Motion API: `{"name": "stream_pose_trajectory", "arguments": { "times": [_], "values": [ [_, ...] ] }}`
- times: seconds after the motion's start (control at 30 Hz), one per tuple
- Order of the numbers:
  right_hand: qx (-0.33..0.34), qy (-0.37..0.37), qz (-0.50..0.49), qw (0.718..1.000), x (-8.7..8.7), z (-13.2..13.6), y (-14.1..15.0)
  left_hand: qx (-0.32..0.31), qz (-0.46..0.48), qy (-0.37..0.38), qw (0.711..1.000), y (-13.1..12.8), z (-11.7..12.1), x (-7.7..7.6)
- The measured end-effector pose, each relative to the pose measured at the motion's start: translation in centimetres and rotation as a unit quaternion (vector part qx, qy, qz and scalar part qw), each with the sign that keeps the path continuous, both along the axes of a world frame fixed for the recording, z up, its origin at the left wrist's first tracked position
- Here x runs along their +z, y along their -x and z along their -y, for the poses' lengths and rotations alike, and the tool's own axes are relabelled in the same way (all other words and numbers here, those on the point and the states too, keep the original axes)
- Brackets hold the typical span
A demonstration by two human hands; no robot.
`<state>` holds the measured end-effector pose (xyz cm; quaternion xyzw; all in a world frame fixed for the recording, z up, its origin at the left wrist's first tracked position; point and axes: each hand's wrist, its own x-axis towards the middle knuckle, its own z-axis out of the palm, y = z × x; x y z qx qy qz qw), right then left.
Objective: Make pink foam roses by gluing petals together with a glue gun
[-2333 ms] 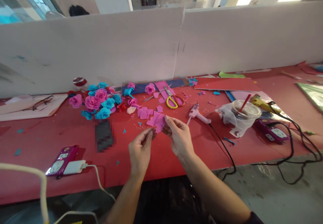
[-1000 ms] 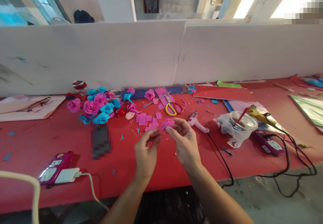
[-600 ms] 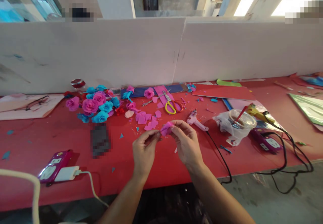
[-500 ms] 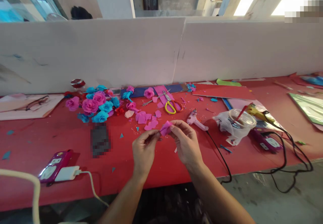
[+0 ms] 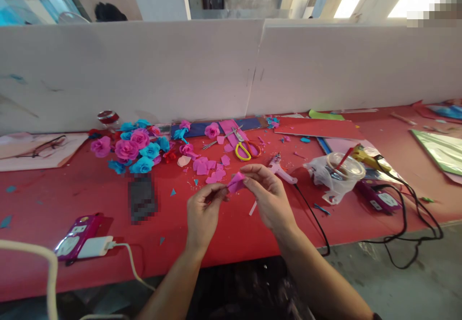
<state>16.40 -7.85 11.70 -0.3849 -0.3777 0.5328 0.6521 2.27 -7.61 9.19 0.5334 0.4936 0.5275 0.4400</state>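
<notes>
Between my hands is a small pink paper flower [image 5: 236,183], its petals folded close together. My left hand [image 5: 205,210] pinches its narrow lower end between thumb and fingertips. The thumb and fingers of my right hand [image 5: 270,197] press on the petal side. Just beyond lie loose pink paper petals [image 5: 204,166]. Scissors [image 5: 242,147] with yellow and orange handles rest on a pink paper strip [image 5: 229,128]. A pink glue gun [image 5: 283,170] lies beside my right hand, its glue stick [image 5: 253,208] partly hidden behind that hand.
Pink and blue paper flowers [image 5: 135,147] are bunched at the left back. A plastic cup with a red straw [image 5: 344,166] stands in a bag on the right, near a yellow glue gun [image 5: 371,159] and a power strip [image 5: 378,197]. Another power strip [image 5: 79,236] holds a white charger.
At first the petals were spread flat between my hands; now they are folded into a small bundle. The right hand's fingers have lifted slightly away from it. The view has tilted a little.
</notes>
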Motion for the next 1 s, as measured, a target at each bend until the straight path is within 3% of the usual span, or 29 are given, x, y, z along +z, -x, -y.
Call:
{"name": "stream_pose_trajectory", "arguments": {
  "times": [0.13, 0.23, 0.33, 0.47, 0.6, 1.0],
  "values": [
    [-0.010, 0.015, -0.057, 0.998, 0.2, -0.1, -0.7, 0.011, 0.011, 0.015, 1.000, 0.0, 0.0, -0.2],
    [-0.025, 0.042, -0.097, 0.994, -0.7, -0.3, -0.8, 0.015, 0.031, 0.035, 0.999, -0.1, 0.1, 0.0],
    [0.005, 0.060, -0.076, 0.995, -1.7, -0.3, -0.3, 0.009, 0.054, 0.048, 0.997, -0.2, 0.2, 0.4],
    [0.041, 0.029, -0.021, 0.998, -2.2, -0.1, 0.4, -0.012, 0.111, 0.068, 0.991, -0.3, 0.3, 0.6],
    [0.027, 0.012, -0.003, 1.000, -2.2, 0.2, 0.7, -0.024, 0.137, 0.084, 0.987, -0.5, 0.2, 0.5],
    [-0.030, -0.009, -0.045, 0.998, -2.4, 0.7, 1.4, 0.022, 0.185, 0.066, 0.980, -2.3, 0.6, 0.1]
  ]
}}
